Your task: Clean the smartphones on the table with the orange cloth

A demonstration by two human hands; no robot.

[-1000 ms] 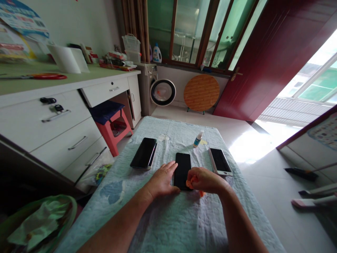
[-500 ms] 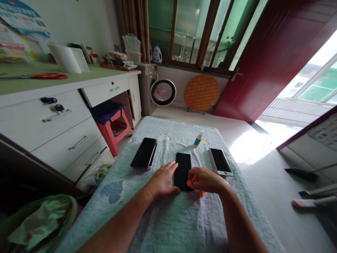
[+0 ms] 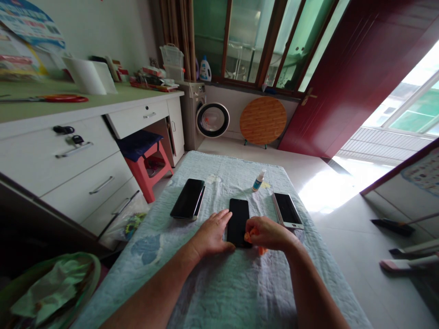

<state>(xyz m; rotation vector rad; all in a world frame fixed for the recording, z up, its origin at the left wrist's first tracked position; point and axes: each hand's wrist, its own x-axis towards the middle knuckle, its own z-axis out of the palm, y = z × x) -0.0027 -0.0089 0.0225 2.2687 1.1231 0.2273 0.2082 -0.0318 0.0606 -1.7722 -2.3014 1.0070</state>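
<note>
A black smartphone (image 3: 238, 219) lies screen up on the cloth-covered surface in front of me. My left hand (image 3: 213, 234) rests along its left edge, thumb and fingers spread apart, the fingertips touching its side. Over the phone's lower right side, my right hand (image 3: 265, 233) is closed around a crumpled orange cloth (image 3: 253, 234), which touches the screen. Part of the cloth hangs out below the fist; the rest is hidden. Beyond the phone stands a small spray bottle (image 3: 258, 181) with a blue label.
Stacked dark phones (image 3: 188, 199) lie to the left, and a white-framed phone (image 3: 288, 210) on another lies to the right. A pale blue quilted cloth (image 3: 240, 167) covers the surface. Left stand a white desk (image 3: 92, 160), a red stool (image 3: 147, 173) and a green bin (image 3: 94, 269).
My right hand and the orange cloth have shifted very slightly at the phone's lower right. My left hand and the phone look unmoved.
</note>
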